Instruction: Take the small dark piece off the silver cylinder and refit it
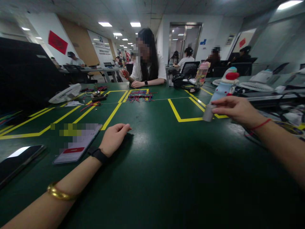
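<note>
Between the thumb and fingers of my right hand (234,109) is a small grey cylinder (208,113), held by its upper end above or at the table surface; I cannot tell whether it touches. Right behind it stands a light-blue doll-like figure (221,87) with a red part near its top. My left hand (115,137) rests on the green table (152,152) with its fingers curled in and the thumb against them. Nothing shows in it. Beside that wrist lies a phone (79,146) with a lit screen.
A second phone (21,159) lies at far left. Across the table sits a person (149,63) behind a bundle of coloured wires (140,96). Yellow tape (175,109) marks the tabletop. A white fan (65,93), a pink bottle (203,72) and tangled cables (290,117) stand or lie around.
</note>
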